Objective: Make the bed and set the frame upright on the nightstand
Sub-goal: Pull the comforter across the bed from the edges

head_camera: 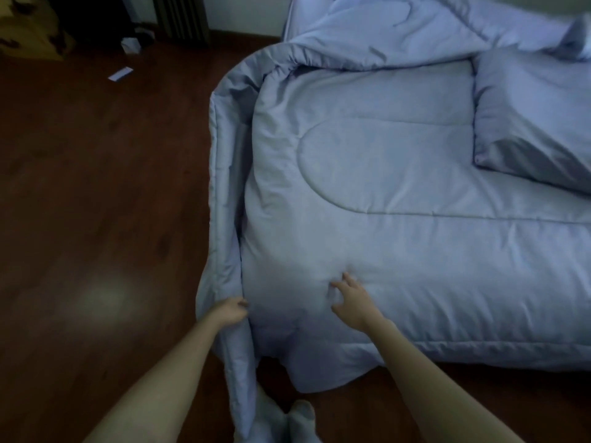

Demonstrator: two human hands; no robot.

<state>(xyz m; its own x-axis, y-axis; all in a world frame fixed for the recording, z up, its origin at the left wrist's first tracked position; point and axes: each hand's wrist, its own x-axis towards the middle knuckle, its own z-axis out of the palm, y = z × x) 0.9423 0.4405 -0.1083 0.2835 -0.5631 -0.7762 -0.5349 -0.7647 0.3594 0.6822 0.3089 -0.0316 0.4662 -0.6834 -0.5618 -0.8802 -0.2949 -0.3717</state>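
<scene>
Pale blue quilted comforter (399,193) spread over the bed, edge drooping to dark wood floor (96,193), your left hand (228,312) closed on its hanging fold, your right hand (350,302) fingers spread, pressing its top.

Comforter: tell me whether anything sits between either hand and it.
Nothing visible does. The left hand is already closed on the comforter where its edge hangs over the side of the bed, and the right hand rests with spread fingers directly on its top surface. The pillow lies farther up the bed.
</scene>
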